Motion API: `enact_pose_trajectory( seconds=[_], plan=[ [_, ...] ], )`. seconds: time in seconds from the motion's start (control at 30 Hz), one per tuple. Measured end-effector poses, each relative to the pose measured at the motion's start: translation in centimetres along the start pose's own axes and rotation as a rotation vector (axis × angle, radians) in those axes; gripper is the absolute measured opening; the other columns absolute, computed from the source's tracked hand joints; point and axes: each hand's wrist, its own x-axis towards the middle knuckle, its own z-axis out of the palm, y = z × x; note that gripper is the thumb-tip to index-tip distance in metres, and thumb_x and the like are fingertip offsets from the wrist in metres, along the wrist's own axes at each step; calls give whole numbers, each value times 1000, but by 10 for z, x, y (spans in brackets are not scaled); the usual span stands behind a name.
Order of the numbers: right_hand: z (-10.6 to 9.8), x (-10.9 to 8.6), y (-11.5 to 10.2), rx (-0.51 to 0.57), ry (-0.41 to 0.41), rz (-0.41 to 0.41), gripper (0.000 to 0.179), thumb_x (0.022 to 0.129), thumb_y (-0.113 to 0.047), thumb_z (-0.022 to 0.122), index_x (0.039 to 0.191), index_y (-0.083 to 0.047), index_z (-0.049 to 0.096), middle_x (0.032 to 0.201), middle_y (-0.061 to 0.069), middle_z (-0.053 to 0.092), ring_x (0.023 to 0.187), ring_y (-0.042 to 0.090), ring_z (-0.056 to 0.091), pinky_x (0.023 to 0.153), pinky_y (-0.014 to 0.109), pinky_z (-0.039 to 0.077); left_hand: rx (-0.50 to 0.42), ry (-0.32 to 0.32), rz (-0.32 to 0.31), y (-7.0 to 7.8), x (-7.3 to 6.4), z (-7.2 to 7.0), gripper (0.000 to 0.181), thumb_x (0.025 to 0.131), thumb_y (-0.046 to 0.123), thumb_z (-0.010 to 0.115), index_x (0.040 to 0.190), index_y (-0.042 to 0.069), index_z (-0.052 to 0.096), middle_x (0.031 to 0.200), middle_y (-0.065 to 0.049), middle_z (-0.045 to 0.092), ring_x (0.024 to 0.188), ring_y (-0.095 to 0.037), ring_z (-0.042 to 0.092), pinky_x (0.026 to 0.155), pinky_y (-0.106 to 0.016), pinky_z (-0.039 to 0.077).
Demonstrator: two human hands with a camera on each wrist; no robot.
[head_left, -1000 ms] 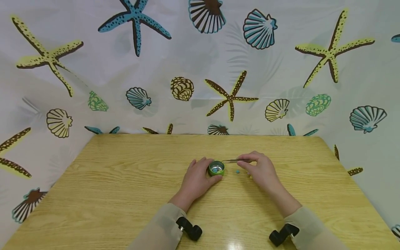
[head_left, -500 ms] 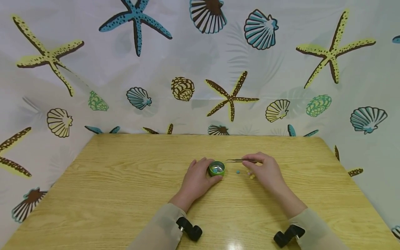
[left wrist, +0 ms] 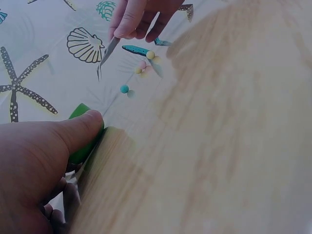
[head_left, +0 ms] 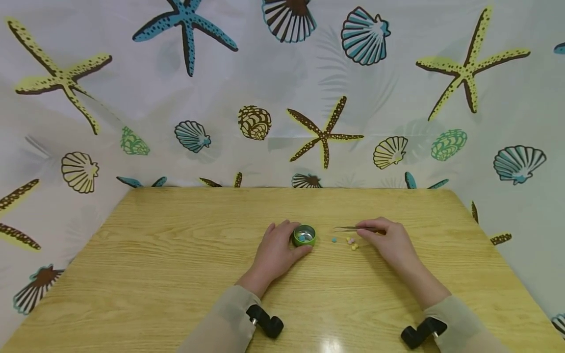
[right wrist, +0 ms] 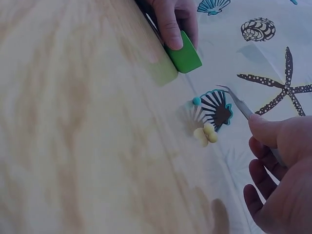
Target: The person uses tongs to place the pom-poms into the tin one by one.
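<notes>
A small round green tin (head_left: 304, 242) with a silvery inside stands on the table, a few blue bits showing at its bottom. My left hand (head_left: 277, 251) holds it between thumb and fingers. Between thumb and fingertips my right hand (head_left: 390, 241) pinches a pair of thin, bent-tipped tweezers (right wrist: 239, 102), which point left toward the tin. Nothing shows between the tweezer tips. Under and in front of them lie a blue bead (left wrist: 124, 88) on its own and a little cluster of yellow beads (right wrist: 209, 133) with a pink bead (left wrist: 143, 64) among them.
The wooden table (head_left: 176, 274) runs back to a white cloth (head_left: 220, 88) printed with starfish and shells. A black clamp-like mount (head_left: 266, 321) sits on the left sleeve, and another mount (head_left: 423, 332) on the right sleeve.
My right hand has drawn back to the right with the tweezers, away from the tin, uncovering the yellow and pink beads. My left hand stays on the tin. The head view has shifted slightly.
</notes>
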Motion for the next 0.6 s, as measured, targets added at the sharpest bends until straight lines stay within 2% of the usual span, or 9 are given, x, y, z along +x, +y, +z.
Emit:
enact_pose_trajectory(
  seconds=[0.13, 0.23, 0.6],
  plan=[
    [-2, 0, 2, -5, -15, 13, 22, 106, -26, 79, 123, -14, 85, 122, 5, 78, 115, 25, 68, 93, 37, 56, -1, 0, 4, 1, 1, 0, 63, 99, 37, 87, 147, 3, 66, 149, -17, 67, 154, -39, 48, 136, -55, 20],
    [-2, 0, 1, -7, -25, 27, 22, 105, -26, 80, 122, -13, 86, 119, 5, 78, 108, 24, 67, 88, 33, 55, -5, 0, 2, 1, 0, 0, 63, 99, 37, 87, 148, 3, 66, 149, -17, 67, 154, -39, 48, 136, -55, 20],
    [-2, 2, 8, -5, -50, 43, 24, 105, -26, 80, 123, -11, 85, 120, 6, 78, 110, 24, 68, 93, 37, 55, 1, -3, -2, 1, 0, 0, 64, 99, 37, 87, 149, 3, 65, 151, -17, 66, 155, -38, 47, 136, -55, 19]
  ],
)
